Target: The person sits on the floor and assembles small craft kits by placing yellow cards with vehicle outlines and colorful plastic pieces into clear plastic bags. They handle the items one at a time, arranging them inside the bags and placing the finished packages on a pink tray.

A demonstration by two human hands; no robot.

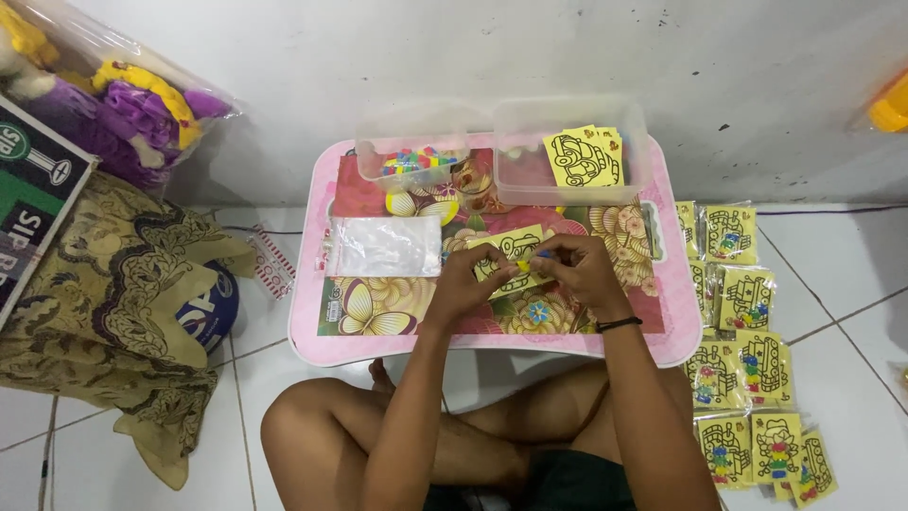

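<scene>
My left hand (470,281) and my right hand (579,269) meet over a yellow card with a black line drawing (506,248) on a small pink flowered table (492,345). The fingers of both hands pinch the card together with some small coloured pieces between them. A stack of clear plastic sleeves (386,246) lies just left of the hands. Behind stand two clear tubs: the left tub (412,156) holds small multicoloured pieces, the right tub (572,151) holds more yellow cards.
Several packed yellow cards in sleeves (747,331) lie on the white tiled floor to the right. To the left are a patterned cloth (104,293), a blue ball (213,312) and bagged plush toys (132,109). My crossed legs are under the table.
</scene>
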